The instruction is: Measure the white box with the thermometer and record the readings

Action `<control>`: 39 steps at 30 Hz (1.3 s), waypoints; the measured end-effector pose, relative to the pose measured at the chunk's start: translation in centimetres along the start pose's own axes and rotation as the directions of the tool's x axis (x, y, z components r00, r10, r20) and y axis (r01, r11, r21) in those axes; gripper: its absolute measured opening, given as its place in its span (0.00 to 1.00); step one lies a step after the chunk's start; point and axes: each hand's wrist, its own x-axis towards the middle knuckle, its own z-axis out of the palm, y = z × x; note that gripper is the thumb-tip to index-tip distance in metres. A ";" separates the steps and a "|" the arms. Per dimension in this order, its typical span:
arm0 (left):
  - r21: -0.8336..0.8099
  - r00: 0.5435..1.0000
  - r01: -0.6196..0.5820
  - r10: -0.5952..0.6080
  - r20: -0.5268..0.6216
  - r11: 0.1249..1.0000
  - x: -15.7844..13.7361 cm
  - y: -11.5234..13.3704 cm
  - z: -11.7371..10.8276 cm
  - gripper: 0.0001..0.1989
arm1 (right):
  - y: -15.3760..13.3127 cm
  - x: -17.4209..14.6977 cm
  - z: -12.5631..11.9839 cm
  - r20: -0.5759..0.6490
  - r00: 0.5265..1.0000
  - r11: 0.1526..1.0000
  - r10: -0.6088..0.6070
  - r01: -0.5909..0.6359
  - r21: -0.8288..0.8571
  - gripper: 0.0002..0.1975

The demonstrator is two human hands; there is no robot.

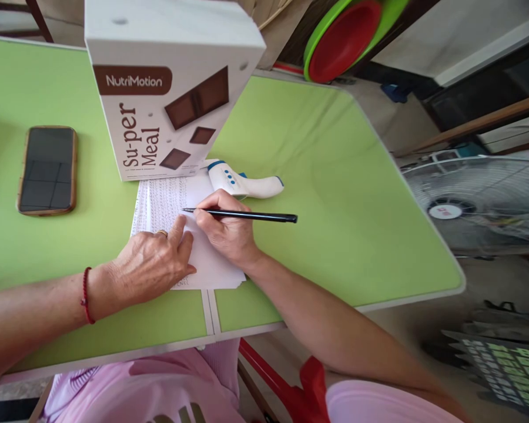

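Between the thumb and fingers of my right hand (229, 229) is a black pen (264, 215), its tip touching or just above the sheets of paper (211, 258). Rows of small handwriting cover the left part of the top sheet; its right part is white. My left hand (158, 255), with a ring and a red bracelet, lies across the sheets, fingers stretched out and the index fingertip near the pen tip. A white and blue infrared thermometer (242, 181) lies just beyond my right hand. The far edge of the papers meets a white NutriMotion box (145, 129) standing upright.
A phone (48, 170) in a brown case lies on the green table (335, 235) at the left. Off the table's right side is a fan (476, 202). Green and red basins (346, 41) stand beyond the far edge. A red chair part (312, 382) shows below.
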 end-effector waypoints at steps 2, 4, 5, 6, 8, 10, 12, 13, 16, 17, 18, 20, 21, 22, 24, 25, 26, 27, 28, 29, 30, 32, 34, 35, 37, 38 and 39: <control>0.007 1.000 -0.004 0.004 -0.009 1.000 0.1 0.0 0.0 0.22 | -0.1 0.0 0.0 0.010 1.000 1.000 -0.005 0.005 -0.002 0.07; 0.012 1.000 -0.006 0.006 -0.012 1.000 0.1 0.0 0.1 0.22 | -0.1 0.1 0.0 0.013 1.000 1.000 -0.006 0.007 -0.009 0.08; 0.013 1.000 -0.005 0.006 -0.012 1.000 0.1 0.0 0.1 0.22 | -0.1 0.1 0.0 0.015 1.000 1.000 -0.005 0.005 -0.014 0.08; 0.013 1.000 -0.004 0.004 -0.012 1.000 0.0 0.0 0.1 0.22 | -0.1 0.1 0.0 0.015 1.000 1.000 -0.004 0.004 -0.018 0.08; 0.014 1.000 0.001 -0.001 -0.015 1.000 0.0 0.1 0.1 0.21 | -0.1 0.1 0.0 0.014 1.000 1.000 -0.009 0.009 -0.019 0.08; 0.017 1.000 0.000 0.000 -0.018 1.000 -0.1 0.1 0.1 0.21 | -0.1 0.2 -0.1 0.016 1.000 1.000 -0.018 0.018 -0.010 0.08; 0.020 1.000 -0.003 0.003 -0.018 1.000 -0.1 0.1 0.1 0.22 | -0.2 0.2 -0.1 0.015 1.000 1.000 -0.018 0.018 -0.004 0.08; 0.020 1.000 -0.004 0.004 -0.015 1.000 -0.1 0.1 0.1 0.22 | -0.2 0.2 -0.1 0.014 1.000 1.000 -0.013 0.013 -0.003 0.08; 0.022 1.000 0.000 0.000 -0.006 1.000 0.0 0.0 0.1 0.22 | -0.2 0.1 -0.1 0.009 1.000 1.000 0.007 -0.007 -0.007 0.08; 0.021 1.000 0.000 0.000 -0.006 1.000 0.0 0.0 0.1 0.22 | -0.2 0.1 0.0 0.005 1.000 1.000 0.013 -0.013 -0.007 0.08; 0.019 1.000 -0.002 0.002 -0.007 1.000 -0.1 0.0 0.1 0.22 | -0.1 0.1 0.0 -0.001 1.000 1.000 0.017 -0.017 -0.005 0.08; 0.016 1.000 -0.004 0.004 -0.011 1.000 -0.1 0.0 0.1 0.21 | -0.1 0.1 0.0 -0.017 1.000 1.000 0.015 -0.015 0.004 0.07; 0.016 1.000 -0.005 0.006 -0.013 1.000 -0.1 0.0 0.1 0.21 | -0.1 0.1 0.0 -0.021 1.000 1.000 0.012 -0.011 0.007 0.07; 0.017 1.000 -0.006 0.006 -0.014 1.000 -0.1 0.0 0.1 0.21 | -0.1 0.1 0.0 -0.022 1.000 1.000 0.008 -0.008 0.009 0.07; 0.018 1.000 -0.009 0.009 -0.017 1.000 0.0 0.0 0.0 0.20 | -0.1 0.1 0.1 -0.018 1.000 1.000 0.006 -0.006 0.004 0.07; 0.019 1.000 -0.009 0.009 -0.016 1.000 0.0 0.0 0.0 0.20 | -0.1 0.1 0.1 -0.015 1.000 1.000 0.010 -0.010 -0.002 0.07; 0.019 1.000 -0.009 0.009 -0.015 1.000 0.0 0.0 0.0 0.20 | -0.1 0.1 0.0 -0.012 1.000 1.000 0.018 -0.018 -0.009 0.07; 0.020 1.000 -0.009 0.009 -0.013 1.000 0.0 0.0 0.0 0.20 | -0.2 0.1 0.0 -0.007 1.000 0.999 0.027 -0.027 -0.016 0.07; 0.022 1.000 -0.009 0.010 -0.011 1.000 0.0 0.0 0.0 0.21 | -0.2 0.1 0.0 -0.001 0.999 0.999 0.037 -0.037 -0.024 0.08; 0.022 1.000 -0.010 0.010 -0.009 1.000 0.1 0.0 0.0 0.21 | -0.2 0.2 0.0 0.005 0.999 0.999 0.046 -0.045 -0.030 0.08; 0.022 1.000 -0.009 0.009 -0.008 1.000 0.1 0.0 0.0 0.21 | -0.2 0.2 -0.1 0.008 0.999 0.998 0.052 -0.052 -0.034 0.08; 0.018 1.000 -0.008 0.009 -0.011 1.000 0.1 0.0 0.0 0.21 | -0.3 0.2 -0.1 0.010 0.998 0.998 0.057 -0.057 -0.034 0.07; 0.013 1.000 -0.005 0.005 -0.010 1.000 0.2 0.0 0.0 0.20 | -0.2 0.2 -0.1 0.012 0.998 0.998 0.059 -0.059 -0.031 0.07; 0.011 1.000 -0.004 0.004 -0.006 1.000 0.2 0.0 0.0 0.20 | -0.2 0.2 -0.1 0.011 0.998 0.998 0.060 -0.060 -0.029 0.07; 0.011 1.000 -0.004 0.004 0.006 1.000 0.1 0.0 0.0 0.20 | -0.2 0.2 -0.1 0.004 0.998 0.998 0.060 -0.059 -0.024 0.07; 0.012 1.000 -0.005 0.005 0.010 1.000 0.1 0.0 -0.1 0.20 | -0.2 0.2 -0.1 0.001 0.998 0.998 0.056 -0.056 -0.023 0.07; 0.015 1.000 -0.005 0.005 0.011 1.000 0.1 0.0 -0.1 0.20 | -0.2 0.2 -0.1 -0.001 0.999 0.999 0.049 -0.049 -0.022 0.07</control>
